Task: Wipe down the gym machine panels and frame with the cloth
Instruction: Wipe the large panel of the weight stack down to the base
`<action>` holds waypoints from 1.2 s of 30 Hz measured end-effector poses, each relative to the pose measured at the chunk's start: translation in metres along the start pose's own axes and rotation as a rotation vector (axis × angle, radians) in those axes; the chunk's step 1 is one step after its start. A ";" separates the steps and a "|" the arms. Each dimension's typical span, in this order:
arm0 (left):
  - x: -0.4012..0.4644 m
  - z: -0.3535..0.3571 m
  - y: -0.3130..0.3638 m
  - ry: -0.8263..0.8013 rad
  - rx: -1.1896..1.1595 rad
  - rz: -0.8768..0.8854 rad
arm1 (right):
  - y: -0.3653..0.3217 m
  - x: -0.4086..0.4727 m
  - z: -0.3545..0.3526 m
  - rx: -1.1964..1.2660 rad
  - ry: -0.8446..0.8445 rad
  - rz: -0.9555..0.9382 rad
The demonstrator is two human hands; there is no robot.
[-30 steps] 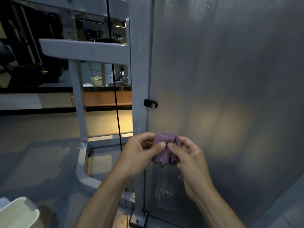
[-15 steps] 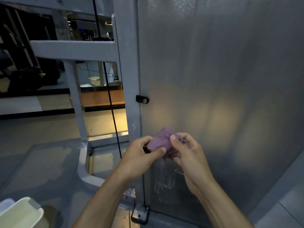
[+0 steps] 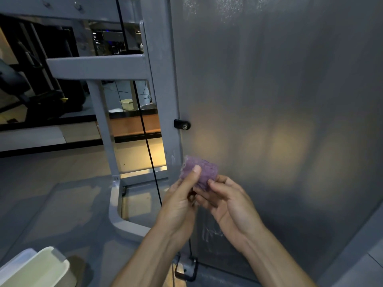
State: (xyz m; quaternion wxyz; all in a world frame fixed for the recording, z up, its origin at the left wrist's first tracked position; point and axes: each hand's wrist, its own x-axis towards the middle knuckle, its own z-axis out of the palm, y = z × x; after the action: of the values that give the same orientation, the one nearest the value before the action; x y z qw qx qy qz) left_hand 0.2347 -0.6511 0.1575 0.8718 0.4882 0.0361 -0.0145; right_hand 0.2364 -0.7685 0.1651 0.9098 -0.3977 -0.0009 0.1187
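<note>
A small purple cloth [image 3: 204, 169], folded into a pad, is held between both hands in front of the gym machine's large frosted grey panel [image 3: 279, 100]. My left hand [image 3: 180, 200] pinches its left side with the thumb on top. My right hand [image 3: 226, 200] holds its lower right edge with the fingertips. The grey frame upright [image 3: 163, 90] stands just left of the cloth, with a black latch [image 3: 182, 124] on the panel's edge. The cloth is slightly apart from the panel, as far as I can tell.
A black cable [image 3: 145, 133] runs down beside the upright to a bracket [image 3: 186, 268] at the floor. A grey crossbar [image 3: 97, 66] and a thinner post [image 3: 103, 129] lie to the left. A pale plastic tub [image 3: 35, 270] sits at the bottom left corner.
The crumpled cloth has been flattened into a neater pad and lifted a little. Both hands shifted their hold on it; the view drifted slightly.
</note>
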 end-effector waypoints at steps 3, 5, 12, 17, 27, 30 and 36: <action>-0.001 0.000 -0.004 0.050 0.003 -0.055 | 0.004 0.000 0.001 0.028 0.001 0.003; -0.001 0.001 -0.004 0.066 0.009 -0.097 | 0.004 0.000 0.002 0.027 0.000 0.000; -0.006 0.016 0.002 0.125 0.011 0.020 | 0.003 -0.003 0.006 0.004 -0.027 0.004; -0.001 0.008 0.016 0.186 0.453 0.426 | 0.002 -0.003 0.009 -0.034 0.003 0.008; 0.042 -0.024 0.069 0.330 1.370 1.149 | -0.025 0.003 -0.007 -0.825 0.229 -0.653; 0.048 -0.016 0.073 0.331 1.406 1.256 | -0.037 0.003 -0.014 -1.060 0.318 -0.933; 0.068 -0.008 0.062 0.297 1.465 1.329 | -0.050 0.011 -0.023 -1.137 0.405 -1.148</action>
State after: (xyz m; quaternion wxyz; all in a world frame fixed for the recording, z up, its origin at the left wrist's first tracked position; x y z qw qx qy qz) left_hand 0.3063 -0.6107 0.2009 0.1736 0.8232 -0.1535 0.5184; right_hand 0.2600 -0.8156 0.1845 0.4718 -0.7480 -0.0998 -0.4561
